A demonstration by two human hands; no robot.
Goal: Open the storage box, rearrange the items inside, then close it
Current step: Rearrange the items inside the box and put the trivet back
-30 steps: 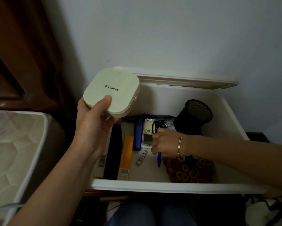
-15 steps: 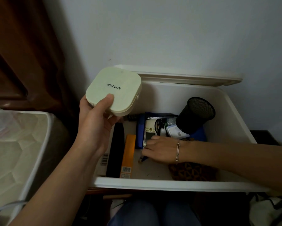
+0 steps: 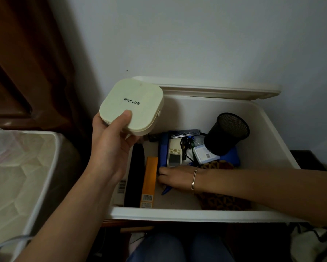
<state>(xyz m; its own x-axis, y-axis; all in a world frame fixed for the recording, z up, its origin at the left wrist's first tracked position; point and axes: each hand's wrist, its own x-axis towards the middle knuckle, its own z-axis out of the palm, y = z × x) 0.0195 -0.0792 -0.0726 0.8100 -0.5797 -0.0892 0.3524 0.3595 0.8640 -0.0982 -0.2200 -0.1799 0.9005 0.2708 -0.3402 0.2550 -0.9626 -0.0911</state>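
1. Head view: right hand (image 3: 175, 175) has slid from the remote (image 3: 175, 157) toward 7 o'clock, beside the orange box (image 3: 149, 178); I cannot tell its grip.
2. Left hand (image 3: 111, 148) still clasps the cream case (image 3: 131, 108) over the open storage box's (image 3: 177, 214) 10 o'clock corner; bare floor at 6 o'clock.

Clock centred on the floor of the open white plastic storage box (image 3: 196, 214); 6 = near rim.

- White flat lid (image 3: 215, 89) stands behind the box at 12.
- Black flat long slab (image 3: 134, 176) at 8, by the left wall, with the orange long cardboard carton (image 3: 149, 182) just right of it.
- White rectangular remote control (image 3: 175, 156) at 12.
- Black mesh cylindrical pen cup (image 3: 227, 135) at 2, tilted over a pale small flat box (image 3: 206, 154).
- Brown patterned cloth (image 3: 225, 201) at 5.
- Right hand (image 3: 174, 176) at centre, over the blue plastic pen (image 3: 166, 190), fingertips at the carton.
- Left hand (image 3: 111, 148) holds a cream rounded-square plastic case (image 3: 132, 104) above the 10 corner.
- Quilted mattress (image 3: 17, 176) outside the box, at 9.
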